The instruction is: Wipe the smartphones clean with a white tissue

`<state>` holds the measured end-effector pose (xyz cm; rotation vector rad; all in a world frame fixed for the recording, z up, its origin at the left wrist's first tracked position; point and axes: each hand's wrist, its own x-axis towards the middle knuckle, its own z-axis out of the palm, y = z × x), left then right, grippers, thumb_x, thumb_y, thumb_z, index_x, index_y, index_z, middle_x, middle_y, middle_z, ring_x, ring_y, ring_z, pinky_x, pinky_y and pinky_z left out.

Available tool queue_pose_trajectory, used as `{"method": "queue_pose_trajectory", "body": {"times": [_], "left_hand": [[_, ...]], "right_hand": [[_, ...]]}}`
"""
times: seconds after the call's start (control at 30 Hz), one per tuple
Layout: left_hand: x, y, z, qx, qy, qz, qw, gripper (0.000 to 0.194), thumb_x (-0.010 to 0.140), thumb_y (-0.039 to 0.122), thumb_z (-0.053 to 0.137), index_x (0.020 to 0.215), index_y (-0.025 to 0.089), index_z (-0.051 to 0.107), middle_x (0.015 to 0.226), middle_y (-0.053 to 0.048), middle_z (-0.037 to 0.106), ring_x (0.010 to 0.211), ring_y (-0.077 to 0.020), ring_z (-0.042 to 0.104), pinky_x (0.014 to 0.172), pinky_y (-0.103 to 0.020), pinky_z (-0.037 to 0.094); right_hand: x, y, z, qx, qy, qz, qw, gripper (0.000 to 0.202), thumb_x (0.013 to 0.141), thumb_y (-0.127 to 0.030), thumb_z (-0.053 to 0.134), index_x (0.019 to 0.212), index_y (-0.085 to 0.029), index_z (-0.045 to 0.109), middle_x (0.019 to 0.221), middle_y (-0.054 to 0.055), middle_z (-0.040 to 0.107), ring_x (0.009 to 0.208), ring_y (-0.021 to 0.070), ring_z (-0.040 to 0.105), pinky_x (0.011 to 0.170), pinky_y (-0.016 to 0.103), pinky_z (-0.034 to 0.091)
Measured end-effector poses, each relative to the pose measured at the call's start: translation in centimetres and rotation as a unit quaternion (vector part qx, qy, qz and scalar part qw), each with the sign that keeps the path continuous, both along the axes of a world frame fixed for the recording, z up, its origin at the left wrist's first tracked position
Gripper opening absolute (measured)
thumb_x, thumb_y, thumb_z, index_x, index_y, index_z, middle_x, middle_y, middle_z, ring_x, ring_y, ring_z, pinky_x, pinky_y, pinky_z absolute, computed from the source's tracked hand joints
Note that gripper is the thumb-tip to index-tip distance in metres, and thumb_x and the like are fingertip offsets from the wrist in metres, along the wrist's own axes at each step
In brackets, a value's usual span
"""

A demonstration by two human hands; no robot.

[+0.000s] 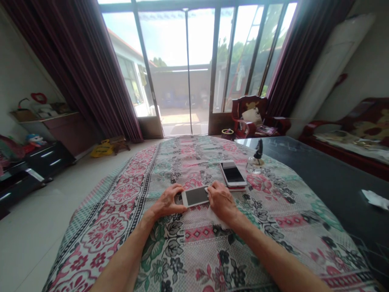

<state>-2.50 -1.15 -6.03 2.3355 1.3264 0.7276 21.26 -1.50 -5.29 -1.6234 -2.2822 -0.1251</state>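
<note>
A white smartphone (197, 196) with a dark screen lies face up on the patterned tablecloth (194, 259). My left hand (169, 200) grips its left end, thumb at the near edge and fingers at the far edge. At the phone's right end, my right hand (221, 201) is closed on a white tissue (218, 217); part of it trails under the palm and a bit shows at the fingertips by the screen. Beyond my right hand, another white smartphone (233, 173) rests on something pink-edged that is mostly hidden.
A small clear bottle with a black pump top (257, 157) stands right of the second phone. The dark glossy table (316, 182) extends to the right, with a crumpled white tissue (375, 198) on it. A wooden armchair (249, 117) and glass doors (173, 73) are farther back.
</note>
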Motion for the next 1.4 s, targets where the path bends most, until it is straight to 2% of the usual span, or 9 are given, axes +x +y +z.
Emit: {"method": "queue_pose_trajectory", "body": {"times": [0.2,0.43,0.57,0.67,0.8,0.97,1.17,1.27,1.4], "left_hand": [[-0.4,0.0,-1.1,-0.008,-0.005,0.020,1.000,0.064,0.059,0.033,0.078,0.119,0.024,0.054,0.131,-0.008,0.049,0.122,-0.0293,0.045,0.105,-0.046,0.035],[-0.5,0.4,-2.0,0.009,0.000,0.028,1.000,0.066,0.057,0.033,0.080,0.117,0.022,0.057,0.129,-0.009,0.050,0.121,-0.0288,0.048,0.104,-0.044,0.038],[-0.5,0.3,-2.1,0.014,0.004,0.037,0.999,0.065,0.058,0.031,0.078,0.118,0.024,0.056,0.130,-0.008,0.051,0.121,-0.0284,0.048,0.103,-0.044,0.039],[-0.5,0.2,-1.7,0.004,0.002,0.035,0.999,0.064,0.059,0.033,0.078,0.118,0.025,0.056,0.130,-0.008,0.050,0.122,-0.0283,0.048,0.104,-0.043,0.038],[-0.3,0.1,-1.1,-0.009,0.007,0.025,1.000,0.062,0.059,0.035,0.079,0.116,0.024,0.058,0.128,-0.008,0.052,0.120,-0.0279,0.048,0.104,-0.043,0.038],[-0.4,0.2,-1.4,-0.007,-0.001,0.028,1.000,0.063,0.059,0.034,0.079,0.117,0.023,0.057,0.130,-0.009,0.050,0.121,-0.0291,0.047,0.104,-0.044,0.037],[-0.6,0.3,-1.7,-0.004,0.001,0.027,1.000,0.065,0.058,0.033,0.080,0.117,0.022,0.057,0.130,-0.010,0.049,0.122,-0.0285,0.046,0.105,-0.044,0.036],[-0.6,0.3,-1.7,-0.002,0.005,0.031,0.999,0.064,0.058,0.034,0.079,0.117,0.023,0.057,0.130,-0.009,0.049,0.122,-0.0284,0.046,0.105,-0.043,0.037],[-0.6,0.3,-1.6,-0.003,0.007,0.027,1.000,0.063,0.059,0.036,0.078,0.117,0.023,0.057,0.130,-0.008,0.050,0.121,-0.0283,0.047,0.104,-0.043,0.037]], "right_hand": [[-1.1,-1.0,-0.2,-0.010,0.014,0.026,1.000,0.021,0.090,-0.017,0.041,0.093,-0.020,0.062,0.100,0.008,0.055,0.088,0.0197,0.048,0.076,0.030,0.033],[-3.8,-1.9,-0.7,-0.028,0.031,0.123,0.992,0.017,0.086,-0.018,0.046,0.092,-0.020,0.062,0.102,0.007,0.056,0.092,0.0206,0.047,0.079,0.031,0.033],[-4.4,-2.0,-0.8,-0.031,0.026,0.170,0.985,0.015,0.085,-0.020,0.050,0.093,-0.021,0.062,0.102,0.006,0.057,0.092,0.0201,0.047,0.080,0.031,0.033],[-3.8,-1.6,-0.5,-0.028,0.030,0.146,0.988,0.017,0.085,-0.019,0.048,0.093,-0.021,0.063,0.101,0.006,0.057,0.091,0.0192,0.047,0.081,0.031,0.032],[-2.1,-0.4,-0.1,-0.016,0.023,0.064,0.998,0.019,0.085,-0.017,0.047,0.089,-0.020,0.065,0.098,0.007,0.058,0.091,0.0206,0.048,0.080,0.032,0.032],[-0.5,0.1,0.7,-0.011,0.018,-0.004,1.000,0.018,0.085,-0.019,0.048,0.087,-0.021,0.065,0.099,0.009,0.058,0.091,0.0223,0.049,0.079,0.034,0.032],[-0.1,-0.7,1.6,-0.050,0.005,0.024,0.998,0.019,0.083,-0.017,0.048,0.090,-0.020,0.065,0.097,0.008,0.059,0.089,0.0219,0.051,0.078,0.033,0.034],[0.1,-0.3,1.5,-0.058,0.026,0.053,0.997,0.025,0.085,-0.010,0.043,0.092,-0.019,0.065,0.094,0.007,0.060,0.087,0.0177,0.053,0.077,0.027,0.036],[0.1,0.6,0.8,-0.044,0.063,0.048,0.996,0.023,0.086,-0.008,0.044,0.094,-0.016,0.065,0.095,0.007,0.062,0.092,0.0162,0.054,0.081,0.023,0.037]]}}
